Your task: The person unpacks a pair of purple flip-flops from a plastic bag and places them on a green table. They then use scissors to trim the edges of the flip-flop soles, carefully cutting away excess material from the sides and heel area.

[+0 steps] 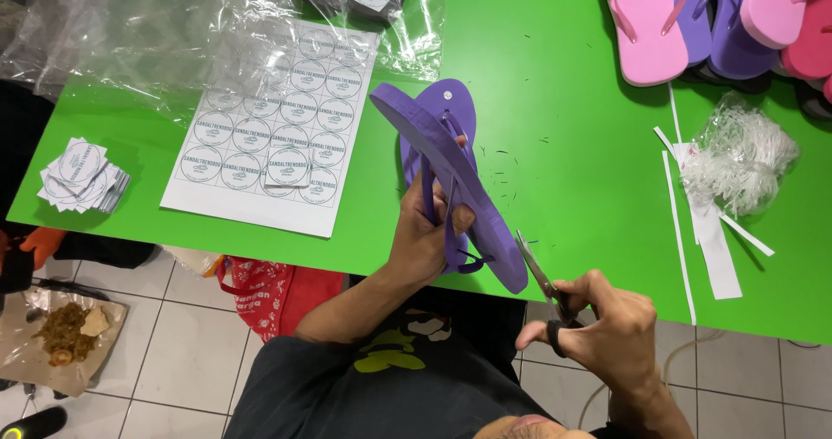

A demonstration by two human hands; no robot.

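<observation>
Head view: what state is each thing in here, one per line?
Purple flip-flops: a pair, held up on edge over the green table.
Left hand: fingers gripping the flip-flops' straps.
Right hand: holding scissors.
Scissors: blades open, at the sole's heel end.
Sticker sheet: flat, partly under clear plastic.
Cut stickers: stacked loosely.

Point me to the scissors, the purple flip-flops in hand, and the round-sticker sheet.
scissors [539, 276], head view, on the blades near the pivot.
purple flip-flops [451, 175], head view, on the front sole's edge.
sticker sheet [276, 127], head view, on the middle of the sheet.
</observation>
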